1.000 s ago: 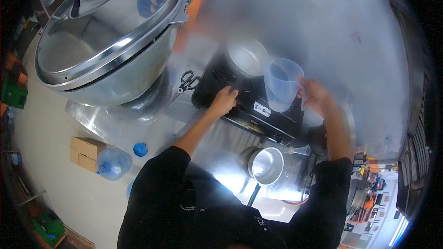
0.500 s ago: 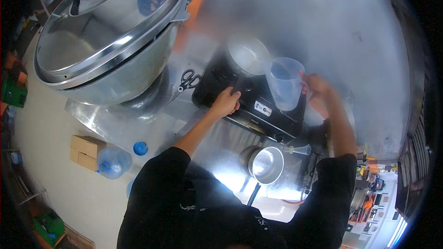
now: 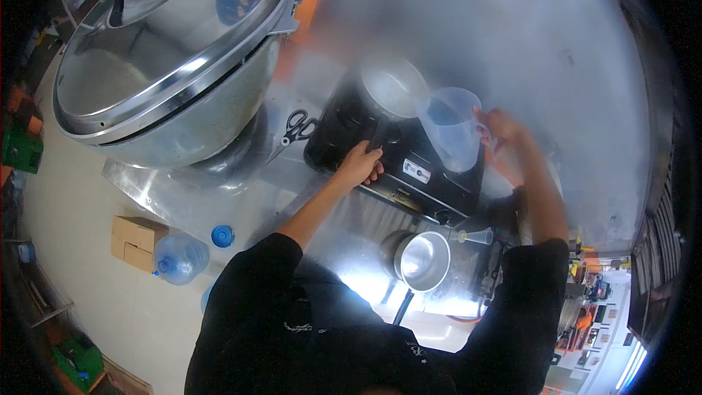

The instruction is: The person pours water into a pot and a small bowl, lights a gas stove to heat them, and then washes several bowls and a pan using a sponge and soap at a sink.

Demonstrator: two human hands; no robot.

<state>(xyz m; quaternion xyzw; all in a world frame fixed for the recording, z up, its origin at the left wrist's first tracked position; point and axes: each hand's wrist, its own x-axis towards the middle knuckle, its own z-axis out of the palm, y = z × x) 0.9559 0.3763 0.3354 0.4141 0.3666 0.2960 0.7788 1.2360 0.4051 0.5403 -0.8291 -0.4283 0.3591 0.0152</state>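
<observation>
A saucepan [image 3: 395, 89] with a black handle sits on a black portable gas stove [image 3: 338, 118]. My left hand [image 3: 357, 164] is closed round the end of that handle. To its right, my right hand [image 3: 502, 130] grips a clear plastic jug [image 3: 455, 137] by its handle side. The jug leans left, its rim beside the pan's right edge. Haze blurs the far side of the pan, and I cannot make out a stream between jug and pan.
A large lidded metal pot [image 3: 183, 73] stands at the left. Black-handled scissors [image 3: 296, 128] lie between it and the stove. Nearer me is a second saucepan [image 3: 423, 262] beside a small clear funnel-like cup [image 3: 479, 236]. A water bottle [image 3: 180, 258] and cardboard box [image 3: 136, 241] are lower left.
The jug has tipped slightly further left and risen a little in my right hand. My left hand stays on the saucepan handle.
</observation>
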